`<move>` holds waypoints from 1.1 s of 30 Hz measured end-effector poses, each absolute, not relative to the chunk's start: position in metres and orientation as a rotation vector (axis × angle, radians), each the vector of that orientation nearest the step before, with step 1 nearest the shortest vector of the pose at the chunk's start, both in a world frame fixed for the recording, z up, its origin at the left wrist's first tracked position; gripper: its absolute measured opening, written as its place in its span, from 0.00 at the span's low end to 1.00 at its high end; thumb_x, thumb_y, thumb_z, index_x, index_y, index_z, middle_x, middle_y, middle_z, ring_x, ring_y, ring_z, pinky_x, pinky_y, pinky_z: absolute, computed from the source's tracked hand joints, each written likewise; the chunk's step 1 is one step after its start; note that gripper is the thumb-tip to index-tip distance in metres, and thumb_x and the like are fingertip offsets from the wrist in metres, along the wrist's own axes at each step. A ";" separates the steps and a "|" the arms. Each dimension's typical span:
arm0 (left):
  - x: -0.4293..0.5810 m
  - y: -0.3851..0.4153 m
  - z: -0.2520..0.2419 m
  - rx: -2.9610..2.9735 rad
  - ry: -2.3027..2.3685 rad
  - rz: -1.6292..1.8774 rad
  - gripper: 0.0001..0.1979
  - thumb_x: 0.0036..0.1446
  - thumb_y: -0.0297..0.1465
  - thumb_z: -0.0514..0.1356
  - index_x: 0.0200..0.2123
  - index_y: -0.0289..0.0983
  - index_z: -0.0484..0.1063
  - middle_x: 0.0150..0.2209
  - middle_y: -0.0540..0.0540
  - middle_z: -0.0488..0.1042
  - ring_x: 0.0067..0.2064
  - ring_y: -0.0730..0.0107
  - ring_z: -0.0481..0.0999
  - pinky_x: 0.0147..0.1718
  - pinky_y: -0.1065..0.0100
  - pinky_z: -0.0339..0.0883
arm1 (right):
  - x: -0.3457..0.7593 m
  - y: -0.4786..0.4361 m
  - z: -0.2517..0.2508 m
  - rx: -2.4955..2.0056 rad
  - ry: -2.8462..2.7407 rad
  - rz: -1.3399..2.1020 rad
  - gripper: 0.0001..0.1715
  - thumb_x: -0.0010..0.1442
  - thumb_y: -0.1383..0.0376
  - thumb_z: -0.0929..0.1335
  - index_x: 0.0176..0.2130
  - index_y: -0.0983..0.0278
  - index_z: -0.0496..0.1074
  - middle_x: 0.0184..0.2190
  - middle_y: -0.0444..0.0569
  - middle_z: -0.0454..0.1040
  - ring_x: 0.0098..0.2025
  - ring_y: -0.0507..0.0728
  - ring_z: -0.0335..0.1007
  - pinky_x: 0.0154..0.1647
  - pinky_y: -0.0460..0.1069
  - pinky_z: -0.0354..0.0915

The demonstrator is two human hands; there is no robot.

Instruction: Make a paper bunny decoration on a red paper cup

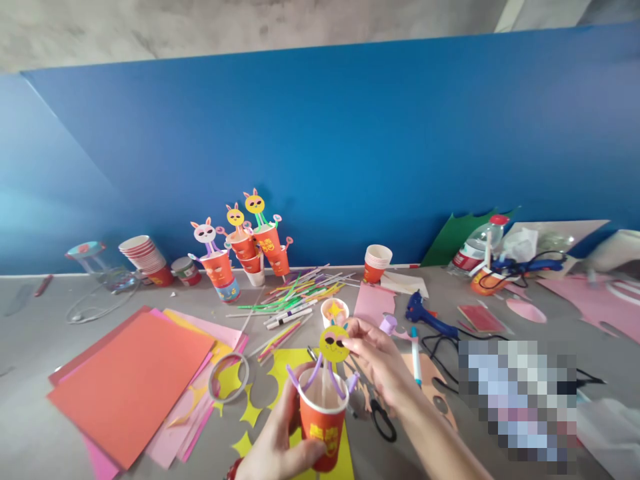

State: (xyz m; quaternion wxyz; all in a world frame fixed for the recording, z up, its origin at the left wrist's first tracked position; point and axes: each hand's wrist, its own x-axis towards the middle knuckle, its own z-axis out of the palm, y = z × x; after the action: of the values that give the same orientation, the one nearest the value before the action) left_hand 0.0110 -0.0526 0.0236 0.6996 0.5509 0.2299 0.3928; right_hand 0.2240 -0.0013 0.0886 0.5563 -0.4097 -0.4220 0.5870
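My left hand (pixel 280 440) is wrapped round an orange paper cup (pixel 323 423) with purple straws sticking out of it. My right hand (pixel 375 360) pinches a round yellow paper face with sunglasses (pixel 333 345) that stands on a stick above the cup's mouth. Below the cup lies a yellow sheet (pixel 290 363) with round holes cut out of it. Black scissors (pixel 381 417) lie just right of the cup, under my right wrist.
Orange, pink and yellow paper sheets (pixel 130 383) lie at left beside a tape ring (pixel 229 377). Finished cup figures (pixel 245 250), loose straws (pixel 293 297) and cup stacks (pixel 145 257) stand by the blue wall. A blue glue gun (pixel 425 317) and a pen (pixel 415 350) lie at right.
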 end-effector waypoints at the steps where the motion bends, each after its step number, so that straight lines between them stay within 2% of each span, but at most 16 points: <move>1: 0.011 -0.053 0.023 1.220 0.507 0.873 0.45 0.58 0.38 0.66 0.71 0.47 0.44 0.69 0.39 0.57 0.69 0.44 0.56 0.65 0.53 0.53 | 0.224 0.000 0.089 -0.977 -0.989 1.392 0.14 0.51 0.61 0.74 0.26 0.62 0.65 0.26 0.41 0.61 0.31 0.52 0.59 0.32 0.46 0.58; 8: 0.012 -0.055 0.017 1.171 0.503 0.869 0.45 0.57 0.39 0.67 0.71 0.45 0.45 0.70 0.37 0.54 0.69 0.41 0.54 0.66 0.49 0.49 | 0.232 0.009 0.097 -1.038 -0.974 1.419 0.15 0.46 0.60 0.75 0.25 0.62 0.66 0.24 0.40 0.62 0.29 0.52 0.59 0.29 0.45 0.58; 14: 0.014 -0.052 0.015 1.154 0.473 0.881 0.45 0.57 0.38 0.67 0.71 0.45 0.46 0.70 0.37 0.53 0.70 0.41 0.52 0.66 0.48 0.48 | 0.229 0.010 0.101 -1.071 -1.004 1.400 0.13 0.46 0.62 0.75 0.24 0.62 0.67 0.22 0.39 0.61 0.27 0.51 0.58 0.28 0.45 0.57; 22: 0.015 -0.051 0.023 1.152 0.457 0.871 0.44 0.57 0.39 0.67 0.71 0.45 0.47 0.69 0.38 0.56 0.69 0.43 0.55 0.66 0.50 0.49 | 0.226 0.012 0.101 -1.089 -1.009 1.434 0.14 0.45 0.62 0.75 0.24 0.62 0.67 0.24 0.39 0.63 0.29 0.52 0.62 0.30 0.45 0.62; 27: 0.014 -0.052 0.026 1.140 0.469 0.863 0.45 0.57 0.39 0.67 0.71 0.43 0.47 0.69 0.36 0.55 0.69 0.42 0.55 0.66 0.49 0.49 | 0.227 0.014 0.099 -1.116 -1.040 1.442 0.15 0.46 0.61 0.75 0.25 0.62 0.66 0.23 0.39 0.63 0.30 0.53 0.66 0.30 0.46 0.63; 33: 0.014 -0.051 0.028 1.134 0.453 0.849 0.44 0.57 0.40 0.67 0.70 0.44 0.48 0.69 0.36 0.57 0.68 0.42 0.56 0.66 0.48 0.48 | 0.227 0.014 0.097 -1.112 -1.031 1.454 0.15 0.46 0.60 0.75 0.25 0.62 0.66 0.23 0.39 0.63 0.29 0.53 0.66 0.29 0.46 0.64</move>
State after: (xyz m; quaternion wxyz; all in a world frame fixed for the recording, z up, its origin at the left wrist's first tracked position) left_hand 0.0143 -0.0507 0.0276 0.7361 0.5161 0.2061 0.3864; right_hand 0.2270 0.0143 0.0969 0.4972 -0.4591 -0.4259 0.6005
